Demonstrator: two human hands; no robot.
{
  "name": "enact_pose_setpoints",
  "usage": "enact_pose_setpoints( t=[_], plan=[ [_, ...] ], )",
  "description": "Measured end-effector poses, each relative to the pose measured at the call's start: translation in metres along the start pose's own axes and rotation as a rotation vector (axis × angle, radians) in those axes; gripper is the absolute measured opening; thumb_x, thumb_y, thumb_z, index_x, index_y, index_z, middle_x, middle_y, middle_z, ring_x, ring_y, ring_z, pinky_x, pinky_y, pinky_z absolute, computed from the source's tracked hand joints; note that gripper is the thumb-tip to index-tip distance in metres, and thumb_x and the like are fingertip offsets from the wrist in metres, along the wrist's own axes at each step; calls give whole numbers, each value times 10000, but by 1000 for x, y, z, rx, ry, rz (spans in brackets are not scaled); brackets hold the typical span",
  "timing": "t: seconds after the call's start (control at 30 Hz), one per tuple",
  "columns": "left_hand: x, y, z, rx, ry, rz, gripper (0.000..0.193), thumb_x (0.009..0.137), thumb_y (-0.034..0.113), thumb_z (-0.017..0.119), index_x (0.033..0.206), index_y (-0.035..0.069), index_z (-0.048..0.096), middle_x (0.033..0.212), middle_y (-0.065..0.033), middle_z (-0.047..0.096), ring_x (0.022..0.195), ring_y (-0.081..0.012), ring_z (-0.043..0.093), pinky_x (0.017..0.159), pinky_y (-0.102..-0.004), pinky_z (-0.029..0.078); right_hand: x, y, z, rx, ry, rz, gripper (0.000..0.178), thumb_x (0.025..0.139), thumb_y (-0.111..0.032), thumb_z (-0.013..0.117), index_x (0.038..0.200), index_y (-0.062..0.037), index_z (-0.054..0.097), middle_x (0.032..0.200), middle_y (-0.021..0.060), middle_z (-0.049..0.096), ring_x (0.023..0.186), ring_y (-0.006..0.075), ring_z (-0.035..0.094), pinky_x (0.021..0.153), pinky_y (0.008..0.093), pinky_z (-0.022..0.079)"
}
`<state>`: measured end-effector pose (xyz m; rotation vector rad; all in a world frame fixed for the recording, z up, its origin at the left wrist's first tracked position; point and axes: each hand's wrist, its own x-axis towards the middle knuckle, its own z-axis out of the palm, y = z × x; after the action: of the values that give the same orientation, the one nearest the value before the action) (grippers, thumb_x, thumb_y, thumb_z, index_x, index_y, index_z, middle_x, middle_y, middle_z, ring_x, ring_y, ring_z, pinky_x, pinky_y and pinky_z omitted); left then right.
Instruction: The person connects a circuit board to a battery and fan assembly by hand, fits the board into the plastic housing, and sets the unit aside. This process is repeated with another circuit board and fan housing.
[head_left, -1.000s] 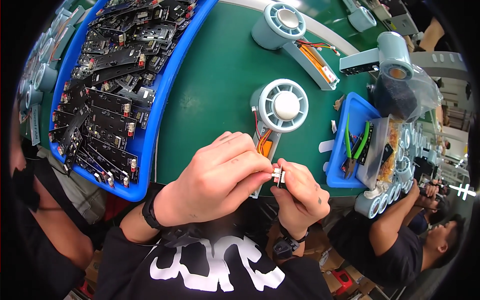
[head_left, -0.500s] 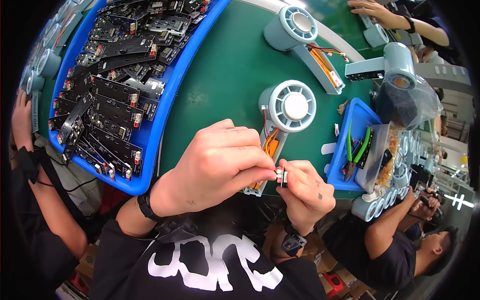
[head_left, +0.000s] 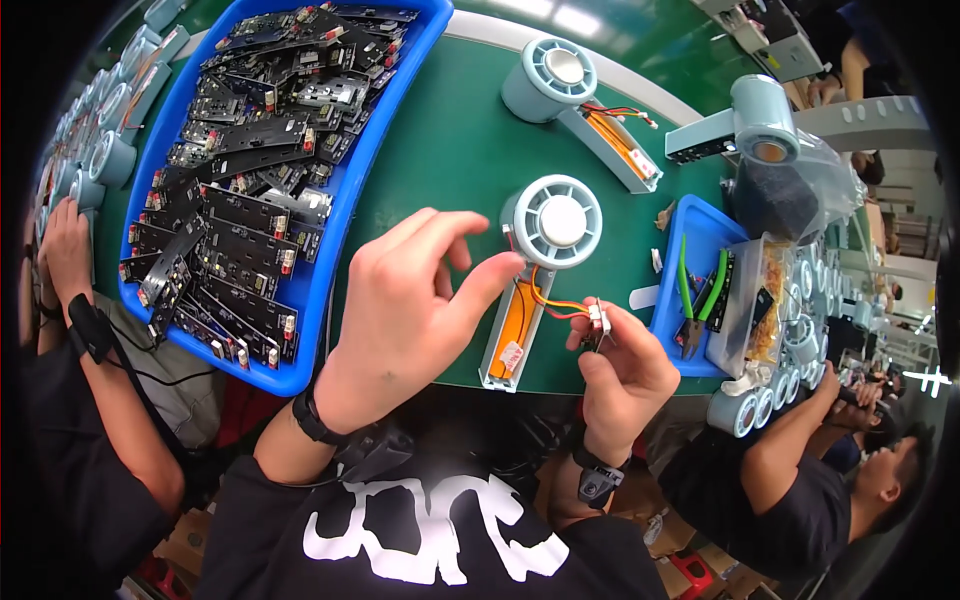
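Observation:
My right hand [head_left: 632, 375] pinches a dark circuit board [head_left: 592, 338], seen nearly end-on, with a white connector [head_left: 598, 318] at its edge. Red, orange and yellow wires [head_left: 556, 302] run from that connector to the handheld fan [head_left: 557, 222], which lies on the table with its round grille up. Inside the fan's open handle [head_left: 487, 372] sits an orange battery [head_left: 516, 318]. My left hand [head_left: 410, 295] hovers beside the fan head, thumb and fingers apart and nothing visible between them; its thumb tip is near the thin wires at the handle's top.
A blue tray [head_left: 330, 300] heaped with black circuit boards stands left. Another open fan [head_left: 555, 85] lies at the back; an assembled one [head_left: 765, 118] is at the right. A blue bin [head_left: 712, 225] holds green-handled cutters [head_left: 700, 300] beside a clear box [head_left: 768, 300]. Other people sit on both sides.
Both hands were together at the connector. My left hand has drawn away up and left and opened; my right hand has shifted slightly right, still with the board, and the wires now show.

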<state>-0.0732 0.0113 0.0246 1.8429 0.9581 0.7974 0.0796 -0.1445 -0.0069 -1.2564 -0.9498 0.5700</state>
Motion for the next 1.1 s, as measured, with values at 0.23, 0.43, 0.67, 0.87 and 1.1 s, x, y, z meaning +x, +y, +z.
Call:
enact_pose_setpoints(
  t=[0.23, 0.43, 0.67, 0.87, 1.1],
  plan=[
    [-12, 10, 19, -173, -29, 107, 95, 835, 11, 790, 922, 1, 754, 704, -44, 626, 551, -85, 540, 490, -245, 387, -10, -11, 9, 341, 217, 71, 453, 823, 184, 668, 1266, 97, 626, 1215, 236, 672, 1057, 278, 690, 827, 375, 593],
    [-20, 5, 31, -79, 3, 438, 173, 783, -12, 809, 946, 34, 770, 692, -52, 611, 521, -130, 534, 474, -265, 397, -10, -11, 11, 103, 225, 44, 431, 871, 137, 668, 1295, 79, 615, 1235, 203, 651, 1043, 253, 681, 792, 341, 595],
    [-18, -1, 36, -18, -44, 600, 231, 754, 2, 825, 969, 69, 773, 676, -46, 582, 507, -162, 525, 442, -287, 383, -22, -5, 1, -147, 211, -54, 459, 826, 157, 719, 1271, 71, 643, 1279, 211, 634, 1076, 251, 682, 872, 329, 599],
    [-16, 0, 31, 130, -77, 752, 175, 754, 40, 778, 912, 49, 704, 672, -22, 529, 538, -163, 563, 462, -298, 416, -28, -5, 0, -362, 120, -178, 438, 832, 168, 688, 1260, 80, 657, 1238, 226, 649, 993, 245, 705, 803, 304, 612],
    [-14, -8, 34, 186, -65, 822, 143, 718, 60, 721, 845, 53, 656, 679, -10, 501, 566, -161, 588, 472, -297, 427, -28, -6, 6, -405, 149, -112, 410, 749, 134, 770, 1149, 60, 726, 1122, 223, 713, 974, 289, 729, 845, 339, 598]
  ],
)
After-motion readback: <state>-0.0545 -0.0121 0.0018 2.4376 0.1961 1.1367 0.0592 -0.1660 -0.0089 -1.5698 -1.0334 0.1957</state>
